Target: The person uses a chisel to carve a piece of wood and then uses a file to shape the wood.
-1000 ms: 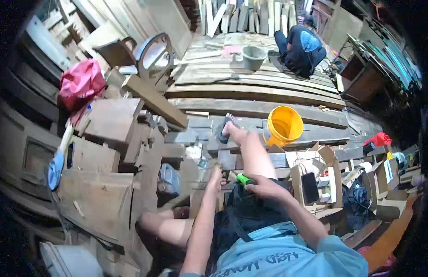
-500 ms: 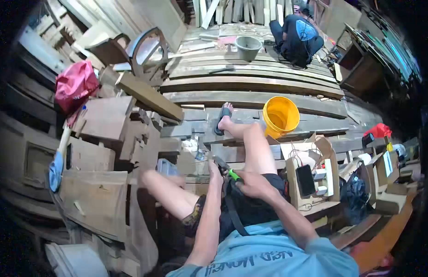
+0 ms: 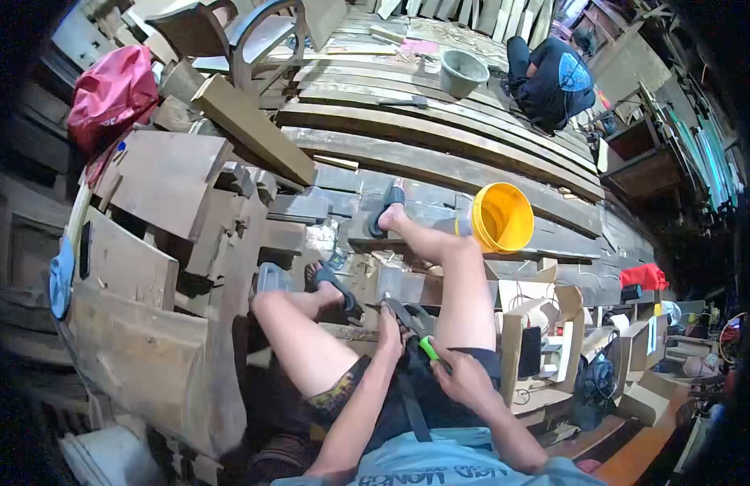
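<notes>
Over my lap, my right hand [image 3: 465, 376] is closed round a tool with a bright green handle [image 3: 428, 348]. Its grey front part points up and left toward my other hand. My left hand [image 3: 391, 330] has its fingers wrapped about a dark, narrow metal piece [image 3: 402, 313], whose far end sticks out above the thumb. The two pieces overlap between my hands; their exact kind is too small to make out. A black strap [image 3: 410, 405] hangs from my chest just below them.
A yellow bucket [image 3: 475, 219] stands beyond my right knee, near a cardboard box [image 3: 511, 348] holding a phone [image 3: 530, 350]. Wooden boards [image 3: 189, 340] and a red bag [image 3: 116, 93] are at left. Farther off, a person [image 3: 553, 81] crouches by a grey bucket [image 3: 462, 77].
The view has shifted and turned, so the scene sits differently. My left knee has swung inward and its sandalled foot now shows. Both hands keep their hold, slightly lower in view.
</notes>
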### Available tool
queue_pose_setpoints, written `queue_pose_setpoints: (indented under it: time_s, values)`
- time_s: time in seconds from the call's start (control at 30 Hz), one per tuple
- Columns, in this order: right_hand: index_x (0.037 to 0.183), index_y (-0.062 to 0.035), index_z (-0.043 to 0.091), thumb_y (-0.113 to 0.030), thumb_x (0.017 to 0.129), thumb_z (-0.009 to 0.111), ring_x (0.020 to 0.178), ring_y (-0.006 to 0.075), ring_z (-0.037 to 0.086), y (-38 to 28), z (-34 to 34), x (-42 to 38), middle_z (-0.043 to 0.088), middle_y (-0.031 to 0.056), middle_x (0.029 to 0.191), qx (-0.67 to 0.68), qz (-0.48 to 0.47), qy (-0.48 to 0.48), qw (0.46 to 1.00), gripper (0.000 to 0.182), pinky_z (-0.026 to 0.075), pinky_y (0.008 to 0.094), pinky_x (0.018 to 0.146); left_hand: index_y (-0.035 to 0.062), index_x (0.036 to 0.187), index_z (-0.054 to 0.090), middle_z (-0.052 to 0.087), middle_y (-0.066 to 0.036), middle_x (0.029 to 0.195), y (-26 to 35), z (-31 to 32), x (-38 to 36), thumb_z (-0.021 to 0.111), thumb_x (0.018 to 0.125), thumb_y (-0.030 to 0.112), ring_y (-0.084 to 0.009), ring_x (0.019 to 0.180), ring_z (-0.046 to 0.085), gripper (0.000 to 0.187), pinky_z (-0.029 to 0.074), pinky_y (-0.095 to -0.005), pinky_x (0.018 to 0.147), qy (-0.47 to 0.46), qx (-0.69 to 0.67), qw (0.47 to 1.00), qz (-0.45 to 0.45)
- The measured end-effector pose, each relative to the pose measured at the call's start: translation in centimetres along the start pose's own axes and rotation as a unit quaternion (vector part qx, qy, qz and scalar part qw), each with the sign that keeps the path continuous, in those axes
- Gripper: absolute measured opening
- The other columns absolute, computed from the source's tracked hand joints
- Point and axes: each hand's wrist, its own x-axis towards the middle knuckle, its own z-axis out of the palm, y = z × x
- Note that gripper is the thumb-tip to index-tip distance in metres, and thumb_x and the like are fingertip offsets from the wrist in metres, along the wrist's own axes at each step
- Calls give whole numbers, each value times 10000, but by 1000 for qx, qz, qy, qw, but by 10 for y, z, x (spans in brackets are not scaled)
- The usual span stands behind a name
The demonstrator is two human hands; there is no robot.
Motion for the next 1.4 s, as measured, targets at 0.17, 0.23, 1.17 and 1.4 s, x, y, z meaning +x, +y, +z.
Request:
queue_pose_setpoints:
  time_s: [0.17, 0.23, 1.17, 1.4]
  values:
    - [1200, -114, 515, -178, 821, 532, 842, 383, 574, -8, -7, -3, 592, 243, 909, 25, 12, 22, 999, 385, 457, 425, 738, 143, 714, 464, 467, 22, 527, -17, -24, 19, 314, 918, 486, -99, 388, 436, 427, 316, -216, 310, -44, -16, 999, 4]
    - [1196, -121, 521, -184, 813, 542, 806, 377, 583, -12, -12, -2, 604, 224, 883, -5, 53, -15, 998, 388, 465, 431, 710, 140, 723, 481, 488, 16, 539, -12, -10, 10, 326, 910, 499, -100, 404, 461, 433, 321, -218, 312, -3, -4, 1000, 23]
    - [1179, -142, 538, -221, 838, 514, 644, 382, 591, -22, -38, 13, 589, 223, 674, -109, 12, -20, 994, 350, 476, 446, 621, 100, 861, 534, 565, -17, 674, -12, 15, -6, 339, 906, 488, -123, 505, 540, 436, 383, -233, 348, 50, -55, 997, 24]
    - [1197, -128, 516, -241, 838, 514, 641, 384, 591, -19, -34, 12, 578, 250, 681, -106, 4, -19, 994, 377, 468, 466, 583, 96, 825, 532, 575, -36, 697, -12, 9, -1, 323, 912, 472, -129, 534, 549, 438, 385, -237, 360, 29, -69, 997, 0]
